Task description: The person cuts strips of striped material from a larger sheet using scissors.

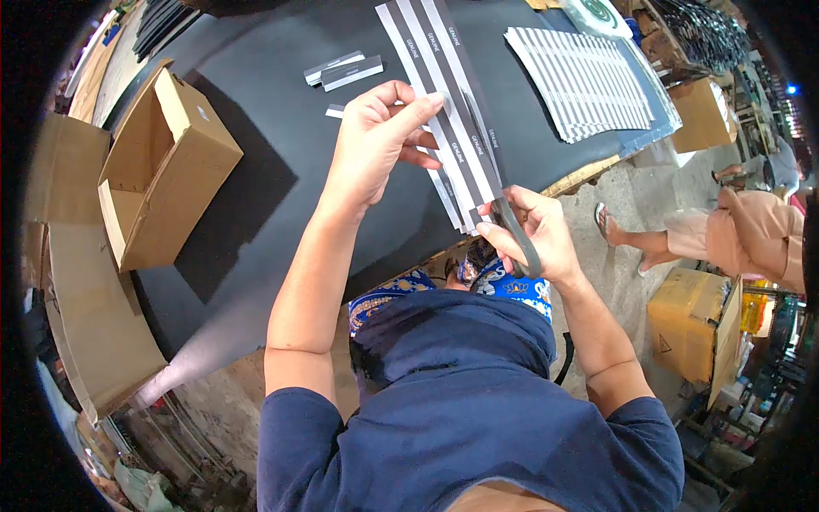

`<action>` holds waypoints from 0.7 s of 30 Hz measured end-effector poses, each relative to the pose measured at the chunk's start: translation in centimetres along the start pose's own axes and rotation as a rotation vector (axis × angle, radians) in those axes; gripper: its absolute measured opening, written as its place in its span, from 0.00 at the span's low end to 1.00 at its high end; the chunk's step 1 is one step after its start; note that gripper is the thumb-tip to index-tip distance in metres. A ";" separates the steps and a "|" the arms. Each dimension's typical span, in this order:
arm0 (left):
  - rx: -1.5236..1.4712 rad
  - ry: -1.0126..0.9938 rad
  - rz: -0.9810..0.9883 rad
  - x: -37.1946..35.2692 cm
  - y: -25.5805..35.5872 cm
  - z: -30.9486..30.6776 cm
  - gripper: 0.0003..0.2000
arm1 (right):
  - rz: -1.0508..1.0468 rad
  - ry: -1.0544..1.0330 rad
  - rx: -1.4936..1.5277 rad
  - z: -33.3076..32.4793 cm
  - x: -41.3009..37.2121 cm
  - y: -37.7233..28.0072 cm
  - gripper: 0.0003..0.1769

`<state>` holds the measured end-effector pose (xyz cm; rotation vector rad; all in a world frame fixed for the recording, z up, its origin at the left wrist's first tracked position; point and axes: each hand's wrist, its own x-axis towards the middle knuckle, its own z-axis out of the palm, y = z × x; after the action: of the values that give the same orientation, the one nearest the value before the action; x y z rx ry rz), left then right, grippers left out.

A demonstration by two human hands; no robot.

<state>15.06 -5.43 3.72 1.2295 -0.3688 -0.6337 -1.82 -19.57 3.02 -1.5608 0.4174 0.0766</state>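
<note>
My left hand [384, 128] is closed, its thumb and fingers pinching the left edge of a black-and-white striped label sheet [456, 111] printed "GENUINE". My right hand [546, 235] is wrapped round the black handle of a pair of scissors [520, 239]. Its fingertips also touch the sheet's near end. The scissor blades point away from me along the sheet's right side and are partly hidden by it. Left of the sheet, several cut label strips [352, 75] lie on the dark table.
A stack of striped sheets [580, 85] lies at the table's right, near a roll of clear tape [597, 15]. An open cardboard box [183, 162] stands on the left. On the floor at right is a taped carton [682, 324]; another person's legs [640, 239] are close by.
</note>
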 end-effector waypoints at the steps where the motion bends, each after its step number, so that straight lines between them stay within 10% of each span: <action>1: -0.001 0.001 0.000 0.0 0.0 0.0 0.09 | 0.001 -0.001 -0.001 0.0 0.0 0.0 0.13; 21: -0.035 0.002 -0.004 0.1 -0.4 0.0 0.09 | -0.008 0.022 -0.045 -0.1 0.2 0.5 0.13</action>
<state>15.08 -5.57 3.37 1.1979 -0.3525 -0.6400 -1.81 -19.72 2.45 -1.6088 0.4290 0.0633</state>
